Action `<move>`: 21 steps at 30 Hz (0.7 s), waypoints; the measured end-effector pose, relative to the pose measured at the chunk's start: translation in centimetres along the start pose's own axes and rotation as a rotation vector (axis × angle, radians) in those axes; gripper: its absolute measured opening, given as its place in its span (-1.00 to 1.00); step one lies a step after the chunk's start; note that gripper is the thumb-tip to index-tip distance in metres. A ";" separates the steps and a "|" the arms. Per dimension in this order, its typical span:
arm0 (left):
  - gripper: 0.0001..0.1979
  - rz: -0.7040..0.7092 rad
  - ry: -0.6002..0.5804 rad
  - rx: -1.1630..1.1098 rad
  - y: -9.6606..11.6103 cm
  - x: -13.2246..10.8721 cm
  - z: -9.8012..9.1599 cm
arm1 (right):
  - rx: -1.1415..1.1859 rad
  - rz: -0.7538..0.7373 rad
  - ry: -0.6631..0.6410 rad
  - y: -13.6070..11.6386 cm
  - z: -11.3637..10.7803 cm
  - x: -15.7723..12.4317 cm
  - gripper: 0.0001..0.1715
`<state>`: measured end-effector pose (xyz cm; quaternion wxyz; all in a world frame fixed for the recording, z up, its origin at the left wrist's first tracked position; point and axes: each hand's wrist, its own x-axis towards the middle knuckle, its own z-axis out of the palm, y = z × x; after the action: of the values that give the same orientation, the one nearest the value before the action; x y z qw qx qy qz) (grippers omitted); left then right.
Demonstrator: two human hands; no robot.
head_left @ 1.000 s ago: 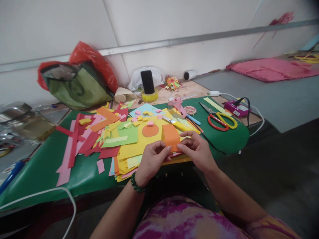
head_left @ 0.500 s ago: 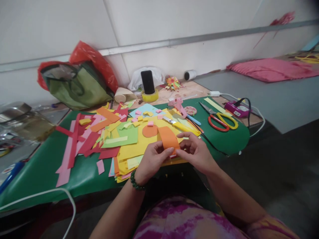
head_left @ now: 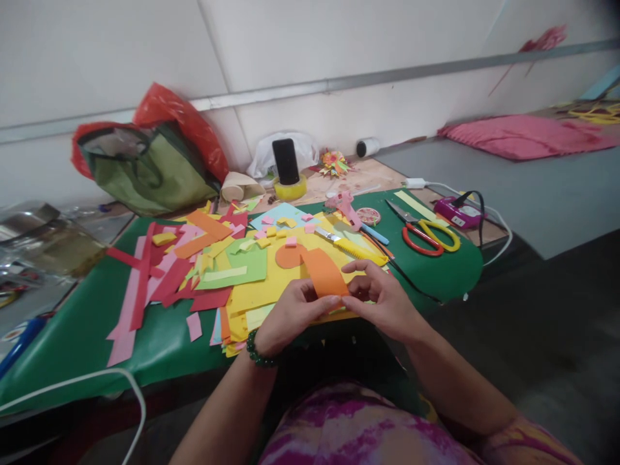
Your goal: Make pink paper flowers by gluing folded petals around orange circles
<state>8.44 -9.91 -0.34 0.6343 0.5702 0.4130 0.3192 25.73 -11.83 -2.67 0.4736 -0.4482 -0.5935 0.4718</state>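
Observation:
Both hands pinch the near end of an orange paper strip (head_left: 325, 274), held above the front edge of the paper stack. My left hand (head_left: 293, 307) grips its left side, thumb on top. At the right corner, my right hand (head_left: 380, 294) has thumb and fingers closed on the paper, with the index finger raised and bent. The strip curves away from me. Just beyond it, an orange paper circle (head_left: 289, 256) lies on yellow paper (head_left: 256, 287), with a small pink piece at its upper edge. A yellow utility knife (head_left: 356, 248) rests behind my right hand.
Red-and-yellow-handled scissors (head_left: 422, 234), a pink glue gun (head_left: 345, 205) and a purple power socket (head_left: 459, 213) lie to the right. Cut paper strips (head_left: 140, 278) cover the left. A phone (head_left: 285, 161) stands in yellow tape (head_left: 290, 188) behind. A white cable (head_left: 130, 381) loops at the front left.
The strip's near end has been tilted and its curve looks fuller. My left thumb has slid right, closer to my right thumb. The view has shifted slightly.

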 end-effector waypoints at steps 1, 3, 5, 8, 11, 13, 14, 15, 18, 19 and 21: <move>-0.64 0.001 -0.007 0.006 0.0 -0.1 -0.1 | -0.005 0.002 -0.014 -0.1 -0.1 0.0 -0.60; -0.63 0.010 -0.001 0.014 -0.1 -0.2 0.0 | -0.001 0.013 -0.038 -0.3 -0.3 0.0 -0.61; -0.63 0.026 0.029 0.011 -0.4 -0.4 0.1 | 0.012 0.030 -0.052 -0.4 -0.5 0.0 -0.60; -0.66 0.067 0.118 -0.021 -0.6 -0.5 0.4 | 0.055 0.041 -0.019 -0.6 -0.9 0.2 -0.57; -0.67 0.105 0.224 -0.092 -0.6 -0.6 0.9 | 0.143 0.035 0.051 -0.6 -0.5 0.3 -0.47; -0.66 0.119 0.269 -0.139 -0.5 -0.7 1.2 | 0.194 0.046 0.064 -0.4 0.3 0.3 -0.37; -0.67 0.122 0.285 -0.157 -0.5 -0.7 1.4 | 0.209 0.049 0.063 -0.4 0.7 0.2 -0.35; -0.68 0.124 0.301 -0.174 -0.5 -0.7 1.6 | 0.216 0.047 0.062 -0.3 1.1 0.2 -0.36; -0.67 0.114 0.350 -0.234 -1.0 -0.6 2.1 | 0.193 0.011 0.070 -0.2 2.0 0.1 -0.44; -0.67 0.113 0.370 -0.262 -1.2 -0.6 2.3 | 0.177 -0.004 0.073 -0.2 2.1 0.1 -0.47; -0.67 0.122 0.412 -0.328 -1.6 -0.4 2.6 | 0.141 -0.044 0.083 -0.1 2.3 0.2 -0.52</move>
<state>10.46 -11.71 -1.83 0.6004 0.4068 0.4408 0.5289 23.47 -12.00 -2.80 0.5385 -0.4198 -0.5483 0.4828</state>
